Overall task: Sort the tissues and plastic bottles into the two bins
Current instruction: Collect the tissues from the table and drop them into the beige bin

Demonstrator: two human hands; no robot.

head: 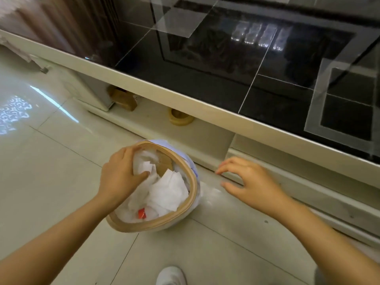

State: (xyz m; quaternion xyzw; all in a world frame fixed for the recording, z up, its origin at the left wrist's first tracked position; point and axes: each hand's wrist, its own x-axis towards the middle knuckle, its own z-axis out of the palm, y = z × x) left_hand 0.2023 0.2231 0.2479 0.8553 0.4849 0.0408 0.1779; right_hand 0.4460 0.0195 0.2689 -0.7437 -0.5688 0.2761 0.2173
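Our left hand [119, 177] pinches a tissue [144, 167] in the bin [193, 182], right hand [248, 182] loose, empty; can't tell what's left.

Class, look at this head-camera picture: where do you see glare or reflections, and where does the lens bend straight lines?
Head view: the glossy black cabinet top mirrors ceiling lines and bright lights; a patterned patch of light glares on the floor tiles; the wide lens curves the cabinet's pale edge; the bin and the left hand look sharp.
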